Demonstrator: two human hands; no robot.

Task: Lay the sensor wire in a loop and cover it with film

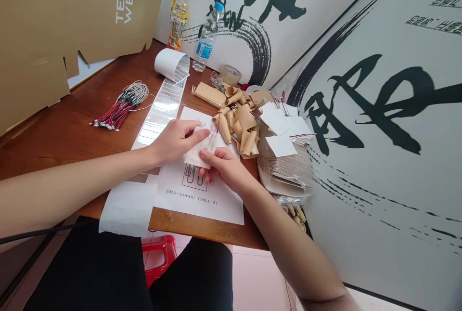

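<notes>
Between my two hands is a small white card (194, 157) with a clear strip and thin red and dark wires at its upper end. My left hand (179, 138) grips its upper left side, thumb lying across the top. From the lower right, my right hand (224, 165) pinches the card with its thumb on the face and fingers beneath. Below them lies a printed sheet (202, 207) with a paperclip-like drawing and the text DRS-206DC-E001-01. A strip of clear labels (159, 111) runs from a white roll (166, 64) and passes behind my left forearm.
Bundled red and black wires (117, 109) lie at the left. Curled brown paper pieces (243, 121) are heaped right of the sheet, beside a stack of white cards (283, 157). Two bottles (207, 44) (178, 19) and a tape roll (231, 75) stand behind. A cardboard panel (72, 27) borders the left.
</notes>
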